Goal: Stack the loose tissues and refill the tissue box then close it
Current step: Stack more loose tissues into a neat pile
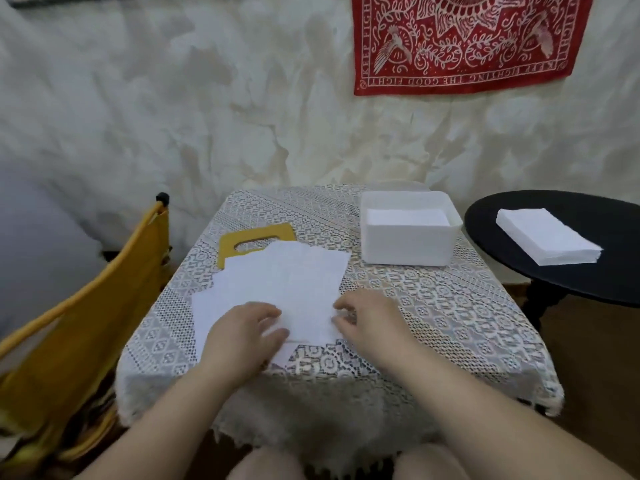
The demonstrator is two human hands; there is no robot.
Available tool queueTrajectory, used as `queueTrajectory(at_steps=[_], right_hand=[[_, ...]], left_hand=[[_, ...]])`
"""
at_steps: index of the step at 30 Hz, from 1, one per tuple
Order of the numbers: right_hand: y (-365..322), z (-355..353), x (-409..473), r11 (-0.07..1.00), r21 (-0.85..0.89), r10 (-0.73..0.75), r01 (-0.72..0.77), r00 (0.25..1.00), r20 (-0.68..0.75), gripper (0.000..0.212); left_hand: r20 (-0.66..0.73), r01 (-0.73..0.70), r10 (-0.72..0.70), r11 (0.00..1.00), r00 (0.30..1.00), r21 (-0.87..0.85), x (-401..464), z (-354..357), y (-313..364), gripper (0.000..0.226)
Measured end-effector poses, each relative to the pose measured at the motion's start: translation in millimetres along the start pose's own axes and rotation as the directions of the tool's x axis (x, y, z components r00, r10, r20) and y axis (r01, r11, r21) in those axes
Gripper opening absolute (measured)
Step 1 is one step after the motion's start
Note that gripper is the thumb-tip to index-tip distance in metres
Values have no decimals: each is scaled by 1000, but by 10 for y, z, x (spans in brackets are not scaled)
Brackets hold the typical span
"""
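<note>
Both hands flank loose tissues.

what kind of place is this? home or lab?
Likely a home room, not a lab: a small table under a lace tablecloth, a red printed bandana hung on a rough plastered wall, a yellow fabric chair and a round black side table.
</note>
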State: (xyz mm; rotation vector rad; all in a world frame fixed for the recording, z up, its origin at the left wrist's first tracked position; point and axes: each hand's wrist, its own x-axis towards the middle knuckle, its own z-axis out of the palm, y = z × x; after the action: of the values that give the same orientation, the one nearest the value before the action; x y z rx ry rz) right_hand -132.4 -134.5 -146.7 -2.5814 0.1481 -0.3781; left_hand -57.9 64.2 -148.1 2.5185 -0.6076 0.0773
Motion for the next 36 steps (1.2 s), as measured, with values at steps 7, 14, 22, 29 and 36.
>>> queueTrajectory(at_steps=[7,14,22,29,36], right_hand=[[22,172,-79,1000,28,-8,8,1000,8,47],[46,228,-98,994,-43,-98,99,995,23,47],[45,216,-118,995,42,-93,94,995,-25,21],[22,188,-133,994,100,-31,37,998,-62,22],[24,185,-136,993,75,-90,89,996,12,37]], left_hand=[[-30,-82,82,997,996,-1,-154,11,-185,48],[-161,-45,46,999,986,12,-207,138,-212,25],[-141,-8,-7,994,990,-107,-208,126,-237,30],[-179,8,-31,992,983,-127,-200,91,-208,24],[-162,7,-32,988,986,-152,-199,68,-175,15]])
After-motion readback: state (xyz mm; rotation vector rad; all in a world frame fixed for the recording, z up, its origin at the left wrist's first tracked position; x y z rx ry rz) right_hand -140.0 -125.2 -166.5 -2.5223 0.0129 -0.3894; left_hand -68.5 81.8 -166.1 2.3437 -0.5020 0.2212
